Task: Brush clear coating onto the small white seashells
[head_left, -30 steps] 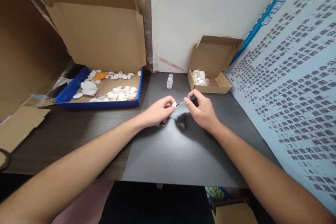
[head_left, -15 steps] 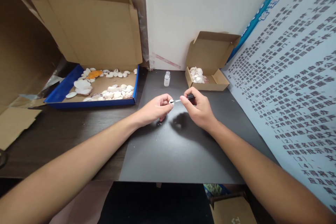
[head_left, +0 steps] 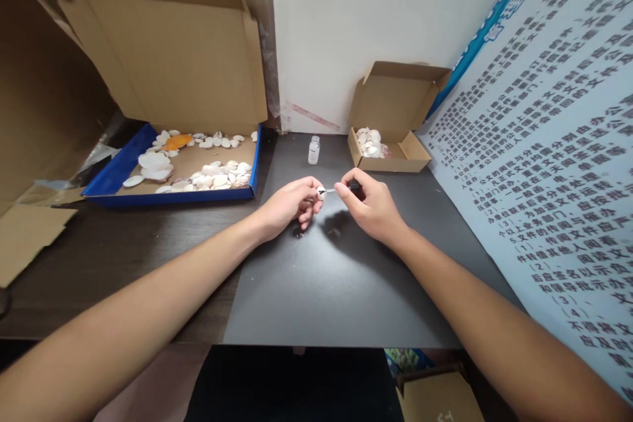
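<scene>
Head view: right hand (head_left: 374,206) partly hides black cap (head_left: 354,185).

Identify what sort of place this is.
Likely a small craft workspace on a desk, perhaps in an office: a blue-sided box of shells, a brush-like applicator in the right hand, and a large printed notice along the right side.

My right hand (head_left: 373,208) has closed in on my left hand (head_left: 289,208) over the last second. Brush (head_left: 330,191) tip was at the edge of the small white shell (head_left: 321,197), now lies across its face. Black cap (head_left: 354,185) shows less, more covered by my right fingers. Lower left fingers (head_left: 305,215) uncurled some, more of them visible. My view swung slightly: blue box (head_left: 138,199) sits further left in frame.
</scene>
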{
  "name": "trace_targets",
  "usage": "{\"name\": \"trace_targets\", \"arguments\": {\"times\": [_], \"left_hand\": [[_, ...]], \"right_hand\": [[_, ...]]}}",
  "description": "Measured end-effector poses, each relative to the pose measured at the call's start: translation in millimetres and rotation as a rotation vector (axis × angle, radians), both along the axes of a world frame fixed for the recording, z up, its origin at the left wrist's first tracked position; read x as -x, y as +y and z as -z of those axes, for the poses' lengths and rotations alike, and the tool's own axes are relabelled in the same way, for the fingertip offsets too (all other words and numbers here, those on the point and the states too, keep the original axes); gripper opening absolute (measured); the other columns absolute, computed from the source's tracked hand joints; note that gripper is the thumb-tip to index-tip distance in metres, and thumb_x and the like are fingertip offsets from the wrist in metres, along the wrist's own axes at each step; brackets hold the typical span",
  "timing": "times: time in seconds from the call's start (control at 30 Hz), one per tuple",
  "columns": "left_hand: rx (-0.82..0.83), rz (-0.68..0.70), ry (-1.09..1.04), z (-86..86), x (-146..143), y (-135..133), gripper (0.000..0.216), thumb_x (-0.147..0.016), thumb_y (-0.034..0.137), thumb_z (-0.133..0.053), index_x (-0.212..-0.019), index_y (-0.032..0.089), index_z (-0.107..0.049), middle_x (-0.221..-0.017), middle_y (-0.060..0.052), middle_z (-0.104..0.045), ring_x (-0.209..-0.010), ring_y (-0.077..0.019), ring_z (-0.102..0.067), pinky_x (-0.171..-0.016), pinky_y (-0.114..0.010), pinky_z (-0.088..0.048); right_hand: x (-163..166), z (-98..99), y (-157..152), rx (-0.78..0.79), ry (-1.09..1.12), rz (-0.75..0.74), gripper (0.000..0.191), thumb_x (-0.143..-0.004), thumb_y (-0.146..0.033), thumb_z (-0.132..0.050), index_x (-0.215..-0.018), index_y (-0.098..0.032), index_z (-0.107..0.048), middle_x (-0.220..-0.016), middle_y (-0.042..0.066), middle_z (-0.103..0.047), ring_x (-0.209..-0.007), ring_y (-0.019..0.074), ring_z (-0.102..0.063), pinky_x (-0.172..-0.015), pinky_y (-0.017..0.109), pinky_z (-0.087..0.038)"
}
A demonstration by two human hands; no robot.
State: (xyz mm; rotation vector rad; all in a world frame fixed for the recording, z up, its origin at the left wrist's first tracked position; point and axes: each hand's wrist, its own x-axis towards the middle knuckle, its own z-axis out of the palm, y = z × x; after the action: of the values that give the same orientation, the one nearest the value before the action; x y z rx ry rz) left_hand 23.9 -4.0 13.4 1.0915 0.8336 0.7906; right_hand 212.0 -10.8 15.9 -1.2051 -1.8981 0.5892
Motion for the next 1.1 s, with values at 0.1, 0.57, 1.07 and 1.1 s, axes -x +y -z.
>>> {"name": "trace_targets", "arguments": {"times": [0.1,0.57,1.07,1.1], "left_hand": [[0.033,-0.022,-0.032,-0.4,0.3,-0.1,0.005,-0.083,0.019,-0.052,-0.080,0.020,-0.049,-0.056,0.008,-0.035,-0.041,-0.0058,-0.031,-0.040,-0.017,-0.030],[0.113,0.006,-0.171,-0.8,3.8,0.8,0.015,-0.081,0.023,-0.061,-0.075,0.019,-0.048,-0.058,0.008,-0.032,-0.044,-0.0056,-0.029,-0.042,-0.018,-0.029],[0.208,-0.041,-0.219,-3.2,2.4,0.0,0.008,-0.078,0.020,-0.057,-0.073,0.018,-0.051,-0.054,0.008,-0.030,-0.043,-0.0065,-0.028,-0.041,-0.018,-0.029],[0.203,-0.046,-0.216,-3.4,2.2,0.0,0.007,-0.078,0.019,-0.056,-0.074,0.018,-0.051,-0.054,0.008,-0.030,-0.043,-0.0064,-0.028,-0.041,-0.017,-0.029]], "right_hand": [[-1.4,-0.5,1.0,0.010,-0.044,-0.001,0.023,-0.092,-0.037,-0.056,-0.077,-0.021,-0.051,-0.056,-0.006,-0.044,-0.050,0.0101,-0.039,-0.052,0.025,-0.031],[0.1,3.0,0.8,-0.078,0.068,-0.005,0.019,-0.094,-0.036,-0.055,-0.081,-0.022,-0.052,-0.067,-0.003,-0.050,-0.057,0.0120,-0.043,-0.056,0.026,-0.037],[-2.5,3.4,4.4,-0.050,-0.024,-0.026,0.016,-0.092,-0.031,-0.058,-0.081,-0.021,-0.053,-0.066,-0.003,-0.053,-0.055,0.0114,-0.043,-0.056,0.027,-0.035],[-2.3,3.5,4.2,-0.045,-0.009,-0.024,0.016,-0.092,-0.032,-0.057,-0.081,-0.021,-0.053,-0.066,-0.003,-0.053,-0.054,0.0113,-0.043,-0.055,0.026,-0.035]]}}
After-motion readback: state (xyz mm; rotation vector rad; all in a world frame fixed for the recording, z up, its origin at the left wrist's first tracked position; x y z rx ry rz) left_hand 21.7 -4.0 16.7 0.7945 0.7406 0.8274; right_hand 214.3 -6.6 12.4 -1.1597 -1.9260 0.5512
